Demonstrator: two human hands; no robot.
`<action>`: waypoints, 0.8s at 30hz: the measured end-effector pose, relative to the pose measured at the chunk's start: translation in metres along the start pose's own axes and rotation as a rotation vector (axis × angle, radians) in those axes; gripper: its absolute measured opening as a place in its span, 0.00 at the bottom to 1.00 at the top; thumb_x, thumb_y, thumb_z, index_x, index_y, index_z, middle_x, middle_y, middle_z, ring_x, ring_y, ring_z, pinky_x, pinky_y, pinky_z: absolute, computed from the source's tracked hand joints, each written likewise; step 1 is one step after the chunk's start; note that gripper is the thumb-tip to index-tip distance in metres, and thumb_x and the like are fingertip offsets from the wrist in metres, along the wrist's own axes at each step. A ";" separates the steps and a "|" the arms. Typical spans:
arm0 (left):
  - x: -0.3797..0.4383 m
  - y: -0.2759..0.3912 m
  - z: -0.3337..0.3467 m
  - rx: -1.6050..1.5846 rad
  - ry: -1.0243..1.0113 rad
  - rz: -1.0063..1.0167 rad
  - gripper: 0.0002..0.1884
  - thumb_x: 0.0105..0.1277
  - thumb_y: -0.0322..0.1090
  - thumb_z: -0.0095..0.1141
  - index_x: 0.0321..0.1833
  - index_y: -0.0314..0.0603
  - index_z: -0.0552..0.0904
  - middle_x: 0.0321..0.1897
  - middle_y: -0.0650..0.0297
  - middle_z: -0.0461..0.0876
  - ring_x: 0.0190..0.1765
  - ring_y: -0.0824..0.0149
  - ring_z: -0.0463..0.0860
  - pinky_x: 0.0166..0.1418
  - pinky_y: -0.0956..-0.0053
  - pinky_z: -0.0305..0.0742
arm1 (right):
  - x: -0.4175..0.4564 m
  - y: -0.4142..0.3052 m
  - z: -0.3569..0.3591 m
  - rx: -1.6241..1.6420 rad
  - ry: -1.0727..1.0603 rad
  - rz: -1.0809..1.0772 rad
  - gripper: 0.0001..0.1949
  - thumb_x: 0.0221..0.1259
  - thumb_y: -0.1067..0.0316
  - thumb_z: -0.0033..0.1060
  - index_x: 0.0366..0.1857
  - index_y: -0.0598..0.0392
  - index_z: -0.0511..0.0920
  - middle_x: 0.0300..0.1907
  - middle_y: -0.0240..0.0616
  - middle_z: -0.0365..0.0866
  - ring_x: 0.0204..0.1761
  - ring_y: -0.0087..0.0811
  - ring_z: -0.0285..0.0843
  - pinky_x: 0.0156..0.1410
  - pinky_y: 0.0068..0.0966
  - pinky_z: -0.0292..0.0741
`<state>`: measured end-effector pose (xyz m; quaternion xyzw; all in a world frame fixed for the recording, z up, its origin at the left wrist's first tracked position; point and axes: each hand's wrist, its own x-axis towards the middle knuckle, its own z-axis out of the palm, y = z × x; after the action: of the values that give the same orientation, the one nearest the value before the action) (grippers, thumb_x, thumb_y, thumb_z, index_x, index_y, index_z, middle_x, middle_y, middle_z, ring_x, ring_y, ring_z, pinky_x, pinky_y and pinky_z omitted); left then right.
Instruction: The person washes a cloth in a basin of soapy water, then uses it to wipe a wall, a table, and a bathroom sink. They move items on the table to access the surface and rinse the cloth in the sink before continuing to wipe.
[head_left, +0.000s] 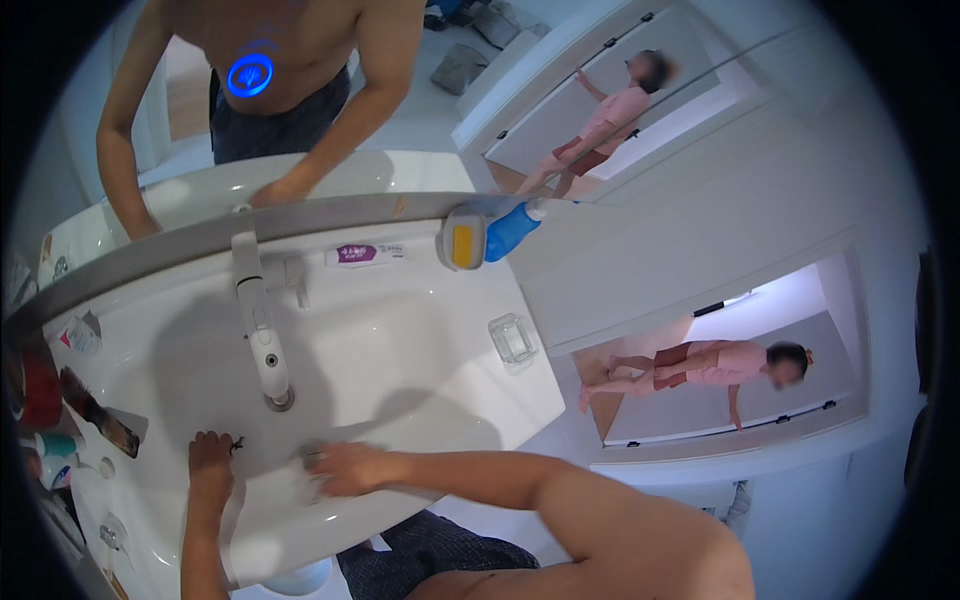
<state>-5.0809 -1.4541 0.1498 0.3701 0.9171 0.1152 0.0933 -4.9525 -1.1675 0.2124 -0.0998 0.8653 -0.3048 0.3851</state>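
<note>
Low over the white washbasin (382, 330), my left hand (210, 461) has curled fingers, with a small dark thing (238, 444) at its fingertips. Whether it is gripped is unclear. My right hand (345, 469) lies to the right on the basin's near inner side, its fingers on a blurred greyish item (309, 454). The white faucet (266, 345) reaches over the bowl above both hands, and a round metal drain fitting (280, 399) shows under its tip. A toothpaste tube (367, 254) lies on the back ledge.
A soap dish (453, 259) with yellow soap, a blue bottle (511, 231) and a clear glass dish (512, 340) stand at the right. A dark-handled brush (101, 416), a red container (39, 386) and small bottles line the left rim. A person (720, 365) stands at the doorway, mirrored above.
</note>
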 end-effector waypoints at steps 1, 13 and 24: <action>0.008 0.004 0.005 0.030 -0.009 0.015 0.09 0.61 0.26 0.66 0.43 0.42 0.81 0.41 0.55 0.80 0.50 0.50 0.80 0.53 0.52 0.73 | -0.031 0.049 0.011 -0.020 0.113 0.014 0.26 0.66 0.45 0.60 0.65 0.41 0.81 0.68 0.52 0.76 0.69 0.54 0.75 0.72 0.49 0.74; 0.029 0.035 -0.058 -0.414 0.264 -0.090 0.07 0.73 0.28 0.55 0.51 0.39 0.78 0.43 0.54 0.81 0.47 0.49 0.83 0.50 0.52 0.74 | -0.022 -0.122 0.037 -0.201 0.599 -0.193 0.21 0.55 0.57 0.69 0.55 0.43 0.85 0.53 0.49 0.82 0.48 0.51 0.81 0.54 0.47 0.77; 0.144 0.005 -0.125 0.211 0.537 0.047 0.09 0.70 0.28 0.57 0.50 0.50 0.84 0.40 0.64 0.80 0.49 0.60 0.81 0.57 0.59 0.70 | -0.181 0.052 0.046 -0.389 0.892 0.171 0.27 0.47 0.65 0.69 0.58 0.44 0.86 0.58 0.57 0.77 0.56 0.58 0.75 0.62 0.51 0.70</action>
<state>-5.2118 -1.3681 0.2586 0.3552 0.9071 0.1150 -0.1946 -4.7919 -1.0733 0.2670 0.0421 0.9918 -0.1180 -0.0250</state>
